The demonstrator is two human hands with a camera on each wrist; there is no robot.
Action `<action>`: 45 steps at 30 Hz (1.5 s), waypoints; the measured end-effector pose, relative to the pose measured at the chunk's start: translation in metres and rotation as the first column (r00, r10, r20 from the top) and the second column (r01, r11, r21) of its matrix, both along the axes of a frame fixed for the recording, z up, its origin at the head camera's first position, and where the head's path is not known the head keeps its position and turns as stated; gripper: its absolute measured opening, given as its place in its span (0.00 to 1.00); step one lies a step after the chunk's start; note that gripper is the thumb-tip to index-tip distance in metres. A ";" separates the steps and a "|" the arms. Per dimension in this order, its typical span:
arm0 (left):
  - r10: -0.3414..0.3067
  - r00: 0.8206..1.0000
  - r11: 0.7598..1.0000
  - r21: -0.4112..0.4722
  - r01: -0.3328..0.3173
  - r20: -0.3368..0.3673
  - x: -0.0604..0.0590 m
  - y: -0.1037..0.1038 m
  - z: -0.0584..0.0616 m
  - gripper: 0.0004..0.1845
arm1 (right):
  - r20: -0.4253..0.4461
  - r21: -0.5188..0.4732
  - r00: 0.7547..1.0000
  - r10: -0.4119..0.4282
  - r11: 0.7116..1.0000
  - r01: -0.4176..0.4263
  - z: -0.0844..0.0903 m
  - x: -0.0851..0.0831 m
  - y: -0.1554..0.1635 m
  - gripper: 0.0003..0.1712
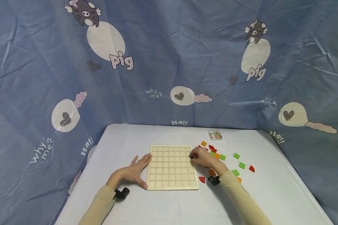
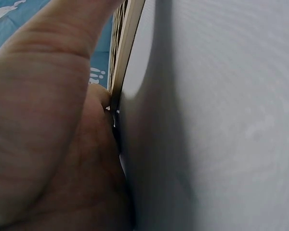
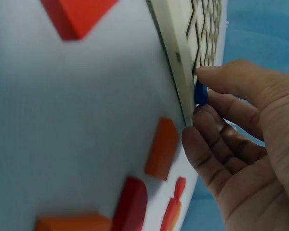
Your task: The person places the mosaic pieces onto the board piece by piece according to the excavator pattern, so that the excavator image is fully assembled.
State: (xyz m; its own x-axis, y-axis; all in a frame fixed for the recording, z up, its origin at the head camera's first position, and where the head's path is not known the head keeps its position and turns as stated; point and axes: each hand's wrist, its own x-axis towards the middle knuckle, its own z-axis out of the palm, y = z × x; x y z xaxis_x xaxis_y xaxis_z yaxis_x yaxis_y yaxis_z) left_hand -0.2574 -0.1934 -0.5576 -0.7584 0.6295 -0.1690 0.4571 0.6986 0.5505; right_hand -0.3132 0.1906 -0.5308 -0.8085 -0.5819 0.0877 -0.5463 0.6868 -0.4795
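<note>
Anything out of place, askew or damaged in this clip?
Nothing stands out. The wooden grid board lies flat and square on the white table, its cells bare. The left hand steadies its left edge; the right hand pinches a small blue piece at its right edge. Loose coloured pieces lie scattered beside it.

Right hand (image 1: 204, 158) is covering several colored pieces (image 1: 238, 165) at the grid board's (image 1: 171, 167) 3 o'clock edge; their shapes can't be told. Blue piece (image 3: 200, 94) is showing only partly between thumb and fingers. Card (image 1: 215, 135) at 12 o'clock: print too small to read. Left wrist view: left hand (image 2: 53, 134) is blocking approx. half the frame, blurred; board edge cut off at top.
</note>
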 end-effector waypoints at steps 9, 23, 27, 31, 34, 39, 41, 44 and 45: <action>-0.003 1.000 1.000 -0.008 0.003 0.002 -0.002 -0.001 0.001 0.75 | 0.042 0.068 0.998 -0.049 0.997 0.047 -0.003 -0.002 -0.007 0.11; -0.010 1.000 1.000 0.008 0.010 0.003 -0.003 -0.001 0.000 0.75 | 0.093 0.045 0.991 -0.097 0.995 0.093 -0.003 0.001 -0.007 0.14; -0.009 1.000 1.000 0.006 0.009 0.005 -0.002 -0.001 0.000 0.75 | 0.114 0.006 0.988 -0.103 0.995 0.103 -0.003 0.000 -0.006 0.12; -0.009 1.000 1.000 0.009 0.009 0.005 -0.003 -0.001 0.001 0.75 | 0.139 -0.025 0.986 -0.089 0.995 0.094 -0.003 -0.001 -0.006 0.10; -0.010 1.000 1.000 0.013 0.010 0.004 -0.002 -0.001 0.001 0.75 | 0.156 -0.031 0.985 -0.080 0.996 0.086 -0.002 -0.002 -0.006 0.08; -0.010 1.000 1.000 0.020 0.010 0.013 -0.002 0.000 0.001 0.75 | 0.196 -0.039 0.977 -0.082 0.995 0.092 0.000 -0.002 -0.005 0.09; -0.010 1.000 1.000 0.021 0.009 0.014 -0.002 0.000 0.001 0.75 | 0.205 -0.047 0.976 -0.076 0.995 0.088 0.000 -0.002 -0.004 0.10; -0.009 1.000 1.000 0.019 0.009 0.012 -0.001 0.001 0.001 0.75 | 0.191 -0.054 0.980 -0.063 0.996 0.074 0.003 -0.002 -0.003 0.11; -0.009 1.000 1.000 0.017 0.008 0.011 -0.001 0.000 0.001 0.75 | 0.188 -0.060 0.980 -0.059 0.996 0.071 0.004 -0.001 -0.002 0.12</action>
